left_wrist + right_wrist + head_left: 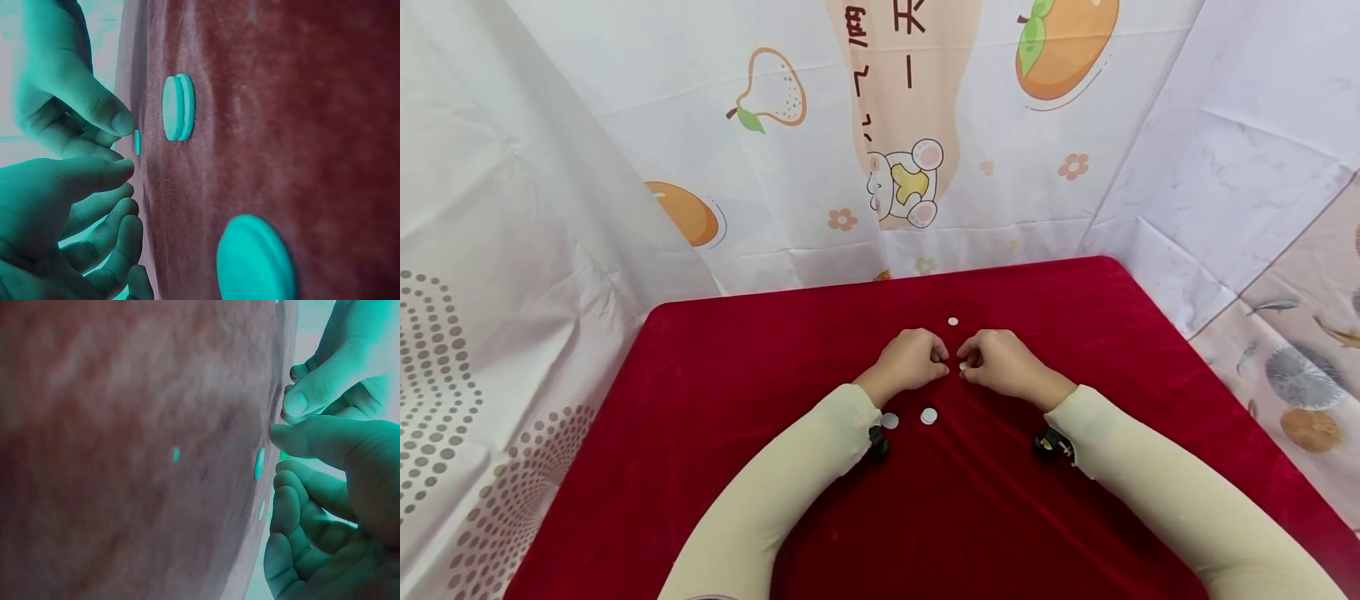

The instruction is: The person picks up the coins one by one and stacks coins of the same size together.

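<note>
My left hand point(913, 360) and right hand point(1003, 367) face each other over the red cloth, fingertips a short gap apart. Both have loosely bent fingers, with thumb and forefinger separated. A small white disc point(964, 366) shows at the right fingertips; in the right wrist view this disc point(259, 464) appears beside the thumb, low by the cloth. No held object shows in the left hand point(69, 225). Nearer me lie two overlapping white discs point(928, 415), stacked in the left wrist view. Another white disc point(890, 421) sits by the left cuff, and one more disc point(952, 321) lies beyond the hands.
A red velvety cloth point(760, 358) covers the table, with faint folds in front of me. White printed curtains point(790, 167) hang behind the far edge and along both sides. Small dark cameras sit beneath the left wrist point(877, 442) and right wrist point(1051, 443).
</note>
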Motion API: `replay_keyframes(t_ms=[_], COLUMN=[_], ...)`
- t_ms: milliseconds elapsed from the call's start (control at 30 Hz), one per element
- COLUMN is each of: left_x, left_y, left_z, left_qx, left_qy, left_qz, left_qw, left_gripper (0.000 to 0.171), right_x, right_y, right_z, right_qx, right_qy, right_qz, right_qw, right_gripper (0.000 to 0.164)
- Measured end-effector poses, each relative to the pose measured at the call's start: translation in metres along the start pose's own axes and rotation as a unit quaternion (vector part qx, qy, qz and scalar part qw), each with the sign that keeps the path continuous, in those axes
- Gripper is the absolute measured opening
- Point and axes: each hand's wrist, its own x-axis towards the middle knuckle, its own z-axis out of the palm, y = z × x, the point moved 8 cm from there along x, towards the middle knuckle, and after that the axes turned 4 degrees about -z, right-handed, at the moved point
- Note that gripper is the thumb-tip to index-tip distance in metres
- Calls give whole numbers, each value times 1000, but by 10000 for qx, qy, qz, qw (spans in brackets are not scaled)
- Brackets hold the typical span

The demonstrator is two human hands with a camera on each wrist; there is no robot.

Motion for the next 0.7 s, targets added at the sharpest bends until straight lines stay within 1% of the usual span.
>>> replay_keyframes(t_ms=[167, 300, 400, 600, 700], left_x=[7, 9, 11, 13, 14], left_y=[6, 13, 16, 16, 16], left_z=[5, 7, 8, 9, 9], left_qx=[244, 408, 522, 590, 604], left_qy=[-75, -131, -104, -91, -101], left_qz=[-106, -32, -14, -159, -213], left_qw=[9996, 9991, 9986, 9981, 9979], left_gripper=[15, 16, 16, 16, 12], right_x=[2, 1, 2, 4, 4], right_y=[9, 15, 17, 20, 21], right_z=[-1, 0, -1, -1, -1], right_qx=[-83, -20, 71, 204, 250], right_qy=[-55, -183, -222, -224, -193], right_qz=[98, 204, 231, 240, 246], right_qw=[9999, 9996, 9995, 9993, 9992], right_gripper=[21, 23, 22, 11, 6])
